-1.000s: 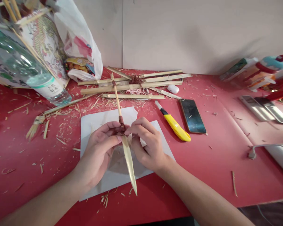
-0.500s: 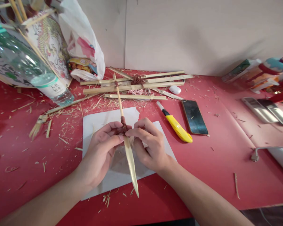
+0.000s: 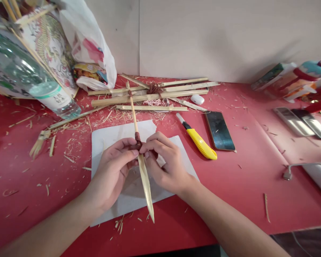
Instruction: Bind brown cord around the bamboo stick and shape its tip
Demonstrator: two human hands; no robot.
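Observation:
Both hands pinch a long thin bamboo strip [image 3: 146, 182] at a dark brown thread wrapping [image 3: 138, 142] near its middle. My left hand [image 3: 112, 171] grips the wrapping from the left with thumb and forefinger. My right hand [image 3: 164, 162] pinches it from the right, fingers curled. The strip runs from a pointed near end over the table edge to a far end among other bamboo. It is held above a white sheet [image 3: 109, 137] lying on the red table [image 3: 243, 178].
A pile of bamboo slats [image 3: 155, 94] tied with brown thread lies at the back. A yellow utility knife [image 3: 199, 141] and a phone [image 3: 219, 130] lie right of the sheet. A plastic bottle [image 3: 29, 76], a white bag [image 3: 88, 43] and shavings sit at left; boxes at far right.
Both hands stay on the wrapping; the right fingers have shifted slightly closer to the left thumb. The view jittered a little.

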